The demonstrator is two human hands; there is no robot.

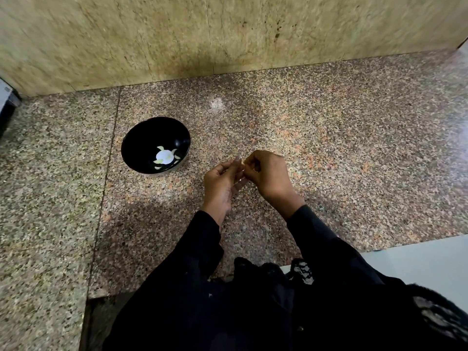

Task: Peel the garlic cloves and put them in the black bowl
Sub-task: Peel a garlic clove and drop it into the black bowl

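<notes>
Barely visible: a clove pinched between two hands

Both hands met above the counter (329, 153), fingertips together. The left hand (221, 181) curled its thumb and fingers round something small and pale, most likely a clove (238, 159), of which only a sliver showed at the tips. The right hand (269, 173) was curled too, its fingertips pinching at the same spot, apparently at the skin; whether it held loose peel or the clove itself could not be told.

Judged as a thing to handle, a clove would be light, firm and small, with a dry papery skin that tears easily. Once bared it would likely be slick, so a hold across its broad sides seemed safest, with the peel worked from one end.

To the left, well apart from the hands, stood the bowl (131, 145), black, with several pale peeled cloves (164, 157) lying at its bottom. Behind it rose a stone wall (228, 34).
</notes>
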